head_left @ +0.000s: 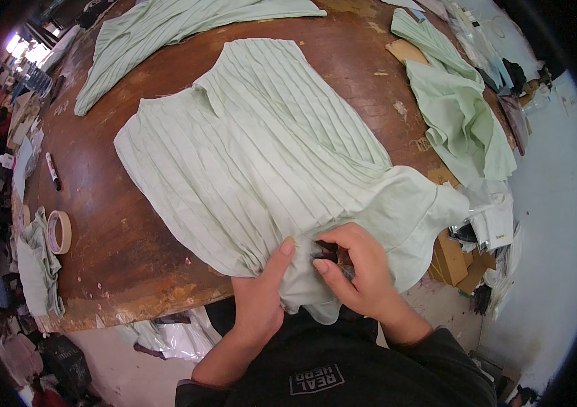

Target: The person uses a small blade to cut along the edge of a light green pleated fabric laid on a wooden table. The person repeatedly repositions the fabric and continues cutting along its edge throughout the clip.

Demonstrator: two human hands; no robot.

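A pale green pleated garment [234,156] lies spread on the wooden table, its near end drawn over the front edge toward my body. My left hand [265,288] pinches the near edge of the cloth, thumb on top and the other fingers hidden beneath. Close to its right, my right hand [363,275] curls around a small dark tool [327,252] that looks like thread snips. Their tip is at the cloth, mostly hidden by my fingers. A smooth, unpleated part of the garment [407,203] bunches beyond my right hand.
More pale green pieces lie at the far side [166,30] and far right [458,115] of the brown table [119,271]. A tape roll [59,232], a marker [52,171] and a folded cloth [39,268] sit at the left. Cardboard [454,261] stands beyond the right edge.
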